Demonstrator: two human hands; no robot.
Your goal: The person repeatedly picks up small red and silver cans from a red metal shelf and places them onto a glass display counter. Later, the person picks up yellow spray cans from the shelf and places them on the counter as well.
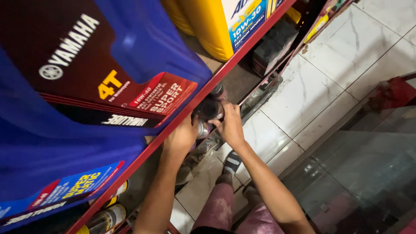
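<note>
Both my hands reach under a red metal shelf (242, 58). My left hand (182, 138) wraps around a small cylindrical can with a silvery body (202, 129). My right hand (230, 125) grips a dark round-topped can (210, 110) just above it, fingers over its cap. Another dark can (218, 90) stands behind these on the lower shelf. Large blue oil jugs (86, 86) with dark red labels sit on the shelf above and fill the left of the view.
Yellow oil jugs (212, 26) stand further along the upper shelf. Dark boxes (271, 43) lie on the lower shelf beyond. More cans (106, 219) show at bottom left. White tiled floor (346, 56) lies to the right, a glass counter (368, 173) at bottom right, my sandalled foot (232, 164) below.
</note>
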